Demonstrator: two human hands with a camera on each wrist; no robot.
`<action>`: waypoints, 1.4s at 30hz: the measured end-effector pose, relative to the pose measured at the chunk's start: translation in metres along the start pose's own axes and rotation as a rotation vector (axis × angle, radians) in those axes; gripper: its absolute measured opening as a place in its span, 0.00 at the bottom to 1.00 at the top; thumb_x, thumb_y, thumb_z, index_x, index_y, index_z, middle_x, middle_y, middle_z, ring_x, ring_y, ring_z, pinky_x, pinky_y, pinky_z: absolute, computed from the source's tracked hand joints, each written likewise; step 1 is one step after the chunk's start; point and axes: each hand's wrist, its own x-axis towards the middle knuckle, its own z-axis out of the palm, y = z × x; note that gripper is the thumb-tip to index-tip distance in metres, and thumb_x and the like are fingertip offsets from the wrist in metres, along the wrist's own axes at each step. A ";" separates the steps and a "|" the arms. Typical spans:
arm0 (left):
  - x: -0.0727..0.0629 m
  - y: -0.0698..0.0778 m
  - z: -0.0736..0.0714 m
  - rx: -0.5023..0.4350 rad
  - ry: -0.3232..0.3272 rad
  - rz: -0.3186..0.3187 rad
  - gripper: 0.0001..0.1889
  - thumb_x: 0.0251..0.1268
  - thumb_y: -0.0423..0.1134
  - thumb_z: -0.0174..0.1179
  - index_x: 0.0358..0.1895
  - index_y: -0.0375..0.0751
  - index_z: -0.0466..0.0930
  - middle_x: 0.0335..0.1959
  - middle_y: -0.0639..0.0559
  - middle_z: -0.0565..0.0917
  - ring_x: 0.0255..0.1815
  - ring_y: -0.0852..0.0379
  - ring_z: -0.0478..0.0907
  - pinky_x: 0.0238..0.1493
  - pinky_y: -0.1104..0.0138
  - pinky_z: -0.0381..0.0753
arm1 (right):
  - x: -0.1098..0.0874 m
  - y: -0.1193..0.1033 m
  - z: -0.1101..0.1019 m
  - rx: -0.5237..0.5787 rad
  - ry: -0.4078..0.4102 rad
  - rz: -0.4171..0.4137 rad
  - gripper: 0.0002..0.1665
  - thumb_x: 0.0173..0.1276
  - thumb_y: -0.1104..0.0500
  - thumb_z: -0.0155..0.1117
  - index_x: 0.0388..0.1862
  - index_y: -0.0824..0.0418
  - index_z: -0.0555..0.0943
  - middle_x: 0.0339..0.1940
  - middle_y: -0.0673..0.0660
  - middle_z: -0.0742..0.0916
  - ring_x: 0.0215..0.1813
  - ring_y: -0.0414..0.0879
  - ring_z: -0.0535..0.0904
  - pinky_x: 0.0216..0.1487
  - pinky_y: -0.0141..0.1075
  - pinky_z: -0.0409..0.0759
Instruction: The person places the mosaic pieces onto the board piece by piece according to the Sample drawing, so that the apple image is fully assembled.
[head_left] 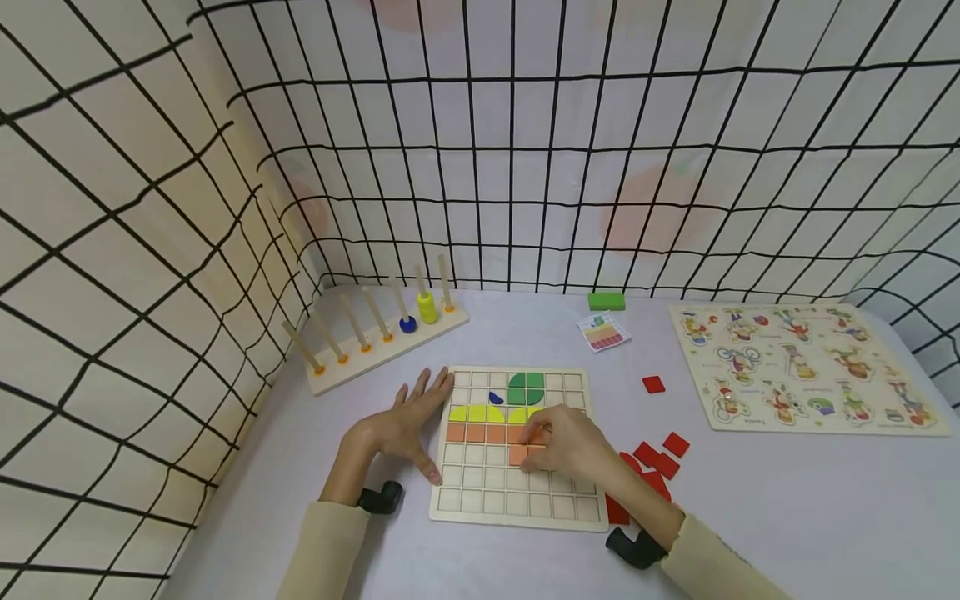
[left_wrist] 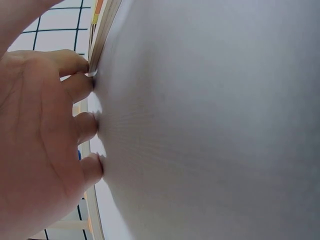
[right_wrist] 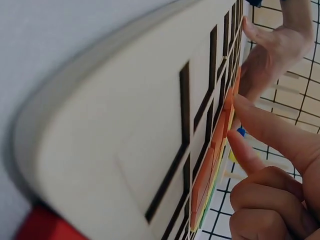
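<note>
A pale wooden grid board (head_left: pixel 519 527) lies on the table with coloured pieces in its upper rows. Orange square tiles (head_left: pixel 475 432) line one row, and another orange tile (head_left: pixel 517 455) sits a row lower. My right hand (head_left: pixel 573 446) is over the board's right half. Its thumb and index finger hold an orange square tile (right_wrist: pixel 227 102) at the grid; the hand partly hides it in the head view. My left hand (head_left: pixel 405 425) lies spread at the board's left edge, its fingertips (left_wrist: pixel 87 125) resting on the table.
Red pieces (head_left: pixel 667 463) lie right of the board, partly under my right forearm. A peg stand (head_left: pixel 360 360) with yellow and blue beads stands back left. Behind are a small picture card (head_left: pixel 603 332) and a green block (head_left: pixel 606 301). A picture puzzle board (head_left: pixel 787 417) lies right.
</note>
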 end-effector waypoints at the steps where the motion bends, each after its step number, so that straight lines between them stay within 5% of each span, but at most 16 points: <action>1: 0.000 0.000 0.000 -0.003 0.003 0.001 0.82 0.27 0.46 0.89 0.85 0.40 0.34 0.87 0.44 0.32 0.87 0.40 0.21 0.84 0.40 0.25 | 0.000 0.001 0.000 0.008 -0.005 -0.008 0.13 0.47 0.60 0.88 0.30 0.53 0.90 0.38 0.49 0.89 0.39 0.45 0.72 0.34 0.35 0.63; 25: 0.002 -0.004 0.002 -0.028 0.016 0.015 0.82 0.27 0.46 0.89 0.86 0.42 0.35 0.88 0.46 0.33 0.87 0.42 0.21 0.84 0.42 0.23 | -0.003 0.009 -0.008 0.066 -0.003 -0.036 0.10 0.53 0.60 0.84 0.35 0.52 0.94 0.45 0.51 0.92 0.51 0.45 0.79 0.45 0.36 0.74; 32: 0.002 -0.004 0.001 -0.017 0.013 0.016 0.82 0.28 0.47 0.89 0.85 0.42 0.34 0.88 0.46 0.33 0.87 0.42 0.21 0.85 0.41 0.23 | -0.033 0.052 -0.057 0.125 -0.038 0.020 0.15 0.61 0.56 0.79 0.46 0.57 0.91 0.15 0.49 0.66 0.19 0.41 0.61 0.20 0.28 0.56; 42: 0.001 -0.003 0.002 -0.029 0.012 0.015 0.82 0.28 0.47 0.89 0.85 0.41 0.34 0.87 0.45 0.33 0.87 0.41 0.21 0.84 0.41 0.23 | -0.091 0.127 -0.094 0.168 -0.187 0.155 0.25 0.57 0.55 0.82 0.51 0.61 0.85 0.17 0.49 0.65 0.21 0.38 0.59 0.23 0.33 0.59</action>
